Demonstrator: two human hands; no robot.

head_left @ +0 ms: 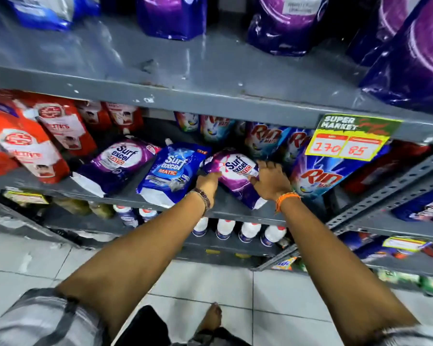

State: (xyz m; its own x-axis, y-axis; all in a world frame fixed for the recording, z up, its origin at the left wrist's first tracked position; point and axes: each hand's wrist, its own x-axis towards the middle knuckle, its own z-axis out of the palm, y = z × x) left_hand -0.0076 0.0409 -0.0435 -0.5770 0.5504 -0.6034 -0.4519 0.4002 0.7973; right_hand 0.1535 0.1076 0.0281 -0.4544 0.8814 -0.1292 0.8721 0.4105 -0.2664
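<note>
Sleeves aside, my left hand (pixel 206 182) and right hand (pixel 270 181) have their fingers (pixel 210 175) gripping the purple Surf Excel pouch (pixel 235 176) on the middle shelf (pixel 235 212). I'd hold both edges evenly and stand it squarely beside the blue pouch (pixel 168 171).

Grey metal shelving (pixel 210 96). Middle shelf, left to right: red pouches (pixel 35 151), a purple Surf Excel Matic pouch (pixel 118 166) leaning back, a blue Surf Excel Matic pouch (pixel 169 171) just beside it, and Rin Matic pouches (pixel 320 178) at the right. Yellow-green price tag (pixel 348 138) on the shelf edge above the Rin, reads 170 / 85. Top shelf: big purple bags (pixel 285 23). Lower shelf: row of white bottles (pixel 250 231). White tiled floor (pixel 235 290).
</note>
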